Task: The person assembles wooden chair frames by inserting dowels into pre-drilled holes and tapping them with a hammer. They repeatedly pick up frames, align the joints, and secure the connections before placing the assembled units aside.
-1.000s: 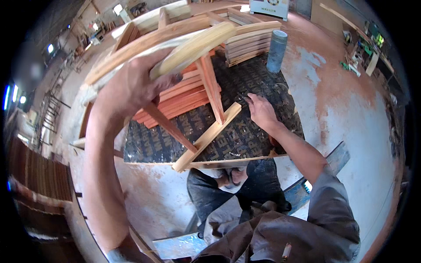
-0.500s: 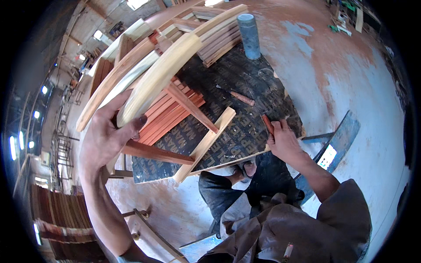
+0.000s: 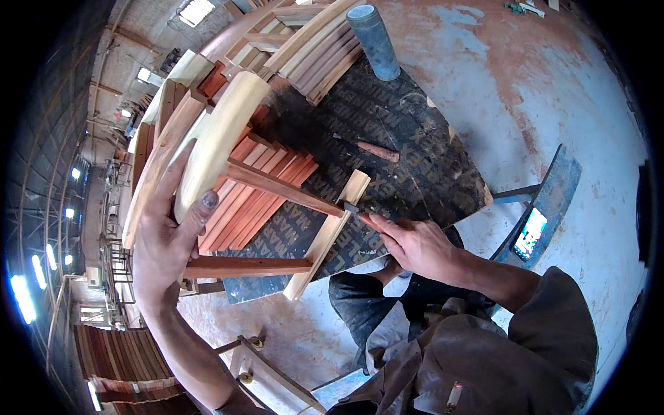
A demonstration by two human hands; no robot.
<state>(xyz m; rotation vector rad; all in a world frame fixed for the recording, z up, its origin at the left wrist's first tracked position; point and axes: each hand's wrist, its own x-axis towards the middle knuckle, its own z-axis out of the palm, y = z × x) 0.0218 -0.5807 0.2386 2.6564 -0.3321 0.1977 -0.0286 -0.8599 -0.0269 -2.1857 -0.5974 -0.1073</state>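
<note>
My left hand (image 3: 160,242) is wrapped round the lower end of a pale, curved wooden rail (image 3: 223,131), with its thumb on the near face. Two reddish wooden bars (image 3: 285,187) run from that rail to a pale wooden strip (image 3: 326,238) lying across the table's near edge. In my right hand (image 3: 423,247), closed, is a chisel-like tool (image 3: 366,218) with a reddish-brown handle. Its dark metal end touches or nearly touches the pale strip, where the farther bar meets it. My fingers partly hide the handle.
A dark, printed board tabletop (image 3: 422,152) bears another wooden-handled tool (image 3: 378,151), a blue-grey cylinder (image 3: 374,43) and a stack of reddish slats (image 3: 266,187). More curved wooden parts (image 3: 318,41) are piled at the far left. A blue bench (image 3: 553,200) stands at the right.
My right hand has moved left and forward, bringing the tool to the joint on the pale strip. The curved rail has tilted in my left hand, and the view has shifted.
</note>
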